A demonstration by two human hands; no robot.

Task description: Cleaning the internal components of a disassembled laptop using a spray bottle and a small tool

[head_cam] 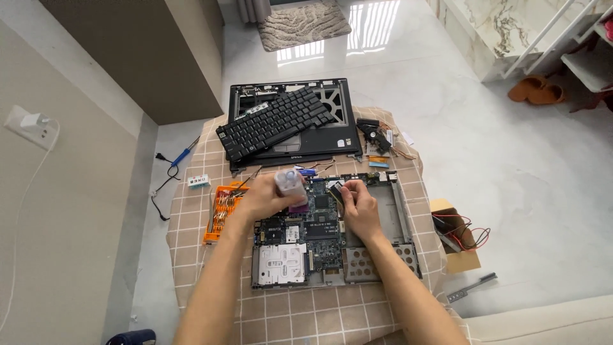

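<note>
An opened laptop base (396, 220) with its green circuit board (319, 230) lies on the checked tablecloth (300, 313). My left hand (265, 195) grips a small white bottle with a pale blue cap (290, 183), tilted over the board's upper left. My right hand (359, 204) rests on the board's upper middle and pinches a small dark part (336, 190) between thumb and fingers. The two hands are about a hand's width apart.
A loose black keyboard (274, 121) lies askew on the laptop's top cover (300, 118) at the table's far side. An orange screwdriver bit tray (220, 211) sits left of the board. A fan with wires (380, 137) lies far right. A cardboard box with cables (460, 236) stands on the floor.
</note>
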